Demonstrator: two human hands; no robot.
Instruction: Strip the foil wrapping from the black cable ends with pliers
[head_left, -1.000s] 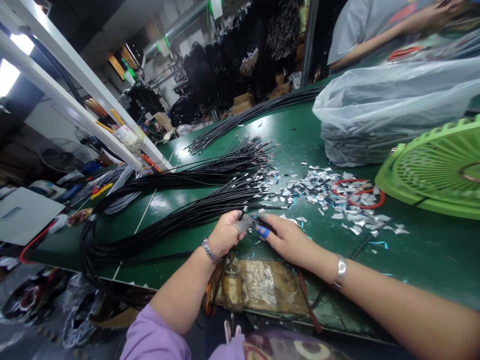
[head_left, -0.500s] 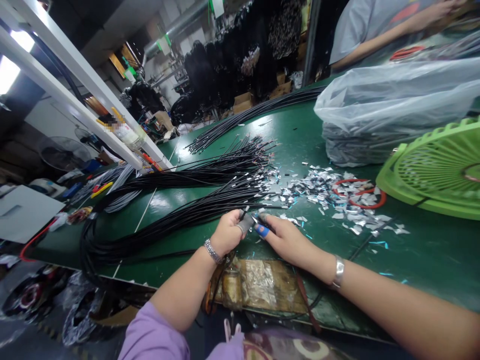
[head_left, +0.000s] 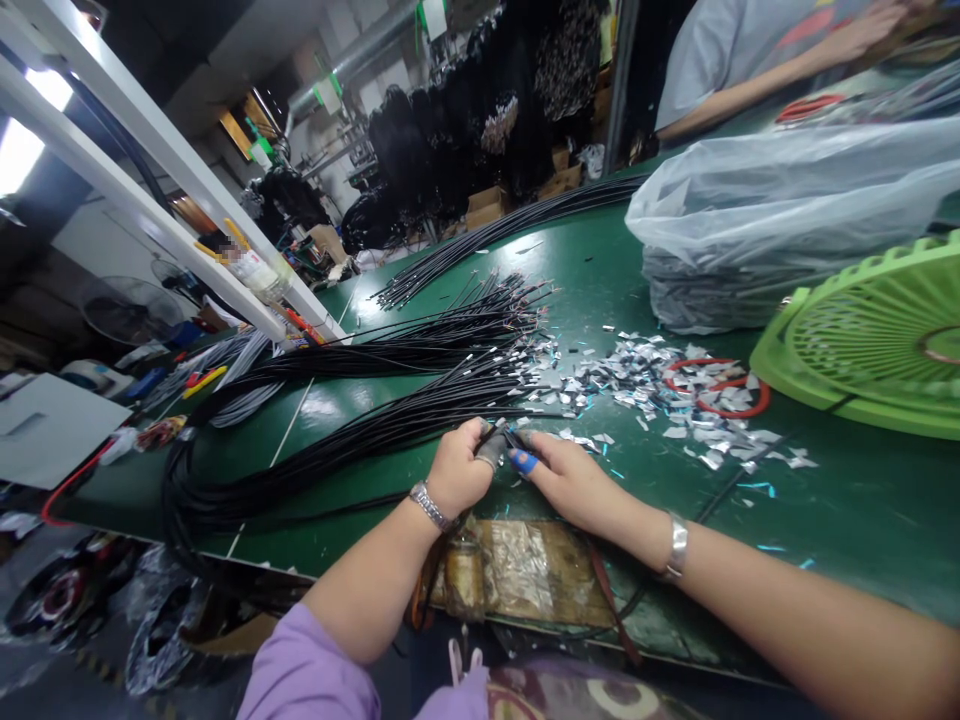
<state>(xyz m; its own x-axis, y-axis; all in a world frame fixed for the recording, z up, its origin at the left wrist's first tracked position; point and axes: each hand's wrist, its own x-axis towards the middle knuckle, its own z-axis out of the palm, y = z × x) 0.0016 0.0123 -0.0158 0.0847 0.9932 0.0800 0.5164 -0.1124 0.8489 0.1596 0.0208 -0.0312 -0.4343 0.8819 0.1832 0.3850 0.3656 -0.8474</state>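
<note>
My left hand point(head_left: 459, 465) is closed in a pinch on the end of a thin black cable point(head_left: 501, 434), with a grey cover on the thumb. My right hand point(head_left: 570, 478) meets it from the right, fingers pinched on the same cable end; one finger wears a blue tape wrap. Both hands rest near the front of the green table point(head_left: 847, 500). A large bundle of black cables point(head_left: 360, 420) fans out from the hands toward the left and back.
Silvery foil scraps point(head_left: 645, 385) and a red ring point(head_left: 716, 385) lie right of the hands. A green fan grille point(head_left: 877, 335) and a clear plastic bag point(head_left: 780, 220) sit at the right. Another person's arm point(head_left: 750, 85) is at the far side. A white frame rail point(head_left: 150, 190) crosses the left.
Both hands have shifted slightly toward each other and stay pinched on the cable end; little else has moved.
</note>
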